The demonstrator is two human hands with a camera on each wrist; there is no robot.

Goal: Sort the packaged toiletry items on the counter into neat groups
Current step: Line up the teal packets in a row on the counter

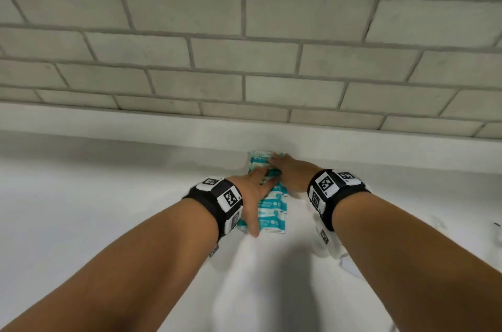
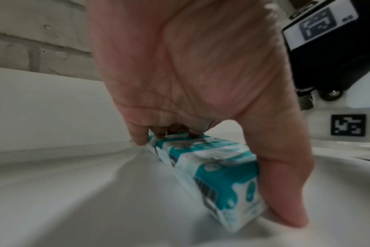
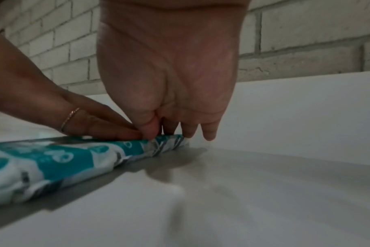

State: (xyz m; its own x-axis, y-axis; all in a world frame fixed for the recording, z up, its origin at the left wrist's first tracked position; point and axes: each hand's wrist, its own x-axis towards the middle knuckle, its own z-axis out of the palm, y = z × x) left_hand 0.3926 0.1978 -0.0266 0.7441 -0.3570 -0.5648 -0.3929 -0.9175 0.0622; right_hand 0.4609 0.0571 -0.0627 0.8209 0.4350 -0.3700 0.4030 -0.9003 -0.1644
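Teal-and-white plastic packets (image 1: 273, 206) lie in one overlapping row on the white counter (image 1: 108, 195), running from the 6 o'clock end near the wrists to 12 o'clock against the low white upstand. The left hand (image 1: 251, 190) covers the near and middle part: its fingers (image 2: 137, 135) lie straight on the row's top and 9 o'clock side, and the thumb (image 2: 285, 192) presses the near packet's 3 o'clock side, so the row sits between thumb and fingers. The right hand (image 1: 290, 171) has nearly straight fingertips (image 3: 169, 128) on the far end of the row, touching the left fingers; a thin ring (image 3: 70, 118) shows there. Both wrists wear black bands (image 1: 330, 190) with square markers. A pale brick wall (image 1: 244, 46) stands behind.
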